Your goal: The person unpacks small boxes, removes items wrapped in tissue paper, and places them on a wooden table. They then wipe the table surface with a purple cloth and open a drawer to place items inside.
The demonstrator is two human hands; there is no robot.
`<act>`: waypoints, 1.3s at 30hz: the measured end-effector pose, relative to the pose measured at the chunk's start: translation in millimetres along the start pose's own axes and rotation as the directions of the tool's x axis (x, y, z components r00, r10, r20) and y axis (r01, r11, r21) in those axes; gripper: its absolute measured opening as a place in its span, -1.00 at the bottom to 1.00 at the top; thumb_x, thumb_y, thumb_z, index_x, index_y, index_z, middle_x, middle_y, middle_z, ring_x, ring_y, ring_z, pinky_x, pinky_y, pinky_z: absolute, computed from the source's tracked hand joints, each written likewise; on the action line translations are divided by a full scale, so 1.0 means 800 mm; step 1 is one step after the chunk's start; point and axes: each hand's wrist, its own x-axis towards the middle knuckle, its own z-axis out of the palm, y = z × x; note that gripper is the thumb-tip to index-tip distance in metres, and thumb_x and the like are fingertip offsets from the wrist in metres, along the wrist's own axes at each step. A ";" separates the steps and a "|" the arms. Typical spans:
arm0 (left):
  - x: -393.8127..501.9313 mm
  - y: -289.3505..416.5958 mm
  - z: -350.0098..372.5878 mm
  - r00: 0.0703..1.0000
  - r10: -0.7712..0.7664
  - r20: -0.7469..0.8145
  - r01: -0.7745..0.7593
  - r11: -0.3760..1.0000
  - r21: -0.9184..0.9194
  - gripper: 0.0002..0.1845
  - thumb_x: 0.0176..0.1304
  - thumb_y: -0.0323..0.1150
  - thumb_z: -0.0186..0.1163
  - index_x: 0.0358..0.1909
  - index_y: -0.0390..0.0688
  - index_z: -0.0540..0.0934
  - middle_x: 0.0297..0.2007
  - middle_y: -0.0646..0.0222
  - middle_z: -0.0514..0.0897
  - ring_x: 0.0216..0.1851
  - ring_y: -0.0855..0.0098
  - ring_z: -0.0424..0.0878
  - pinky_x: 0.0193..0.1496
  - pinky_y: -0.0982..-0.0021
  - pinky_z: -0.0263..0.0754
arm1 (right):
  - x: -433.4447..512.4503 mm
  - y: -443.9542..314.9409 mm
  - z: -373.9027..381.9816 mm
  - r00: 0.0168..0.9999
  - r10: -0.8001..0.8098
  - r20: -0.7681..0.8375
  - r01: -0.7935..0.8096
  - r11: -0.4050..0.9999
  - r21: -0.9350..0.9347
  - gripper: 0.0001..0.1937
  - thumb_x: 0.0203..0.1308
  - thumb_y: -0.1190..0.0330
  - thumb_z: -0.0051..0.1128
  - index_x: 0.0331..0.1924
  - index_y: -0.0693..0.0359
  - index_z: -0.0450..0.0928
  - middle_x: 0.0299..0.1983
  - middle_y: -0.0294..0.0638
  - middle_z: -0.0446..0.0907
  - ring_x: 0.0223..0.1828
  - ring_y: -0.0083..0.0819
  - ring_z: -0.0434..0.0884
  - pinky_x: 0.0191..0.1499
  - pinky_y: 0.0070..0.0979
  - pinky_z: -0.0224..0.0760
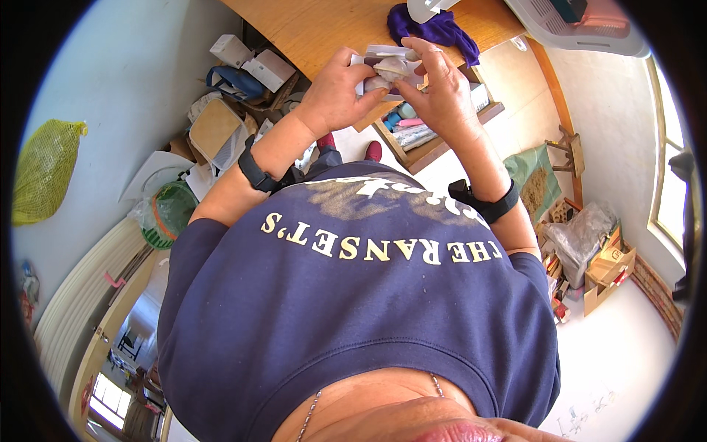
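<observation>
Above the near edge of the wooden desk, both hands are at a small open white box (358,59). Inside and at its mouth are whitish bundles (393,69) that look wrapped in thin clear plastic; what they contain cannot be made out. My left hand (336,94) grips the box's left side, its thumb and fingertip against the bundles. At the right side is my right hand (446,94), thumb on the lower front and index finger curled over the top, near another pale piece. The fingers hide part of the box.
Below the hands, a drawer (422,161) full of small items juts from the wooden desk (309,27). A purple cloth (433,29) lies on the desktop. A white plastic basket (591,43) is at upper right. A green bin (168,212) stands left; a cardboard box (610,265) sits right.
</observation>
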 end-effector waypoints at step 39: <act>-0.002 -0.009 0.000 0.997 0.048 -0.061 -0.055 0.992 -0.114 -0.59 -0.10 -0.24 0.55 -0.28 -0.21 0.60 0.00 0.10 0.56 -0.05 0.06 0.60 -0.01 0.23 0.54 | -0.010 0.003 0.004 0.997 0.045 -0.058 -0.039 0.995 0.093 -0.49 -0.01 0.55 0.31 0.12 0.21 0.46 -0.16 -0.03 0.54 -0.27 -0.17 0.58 -0.23 -0.34 0.52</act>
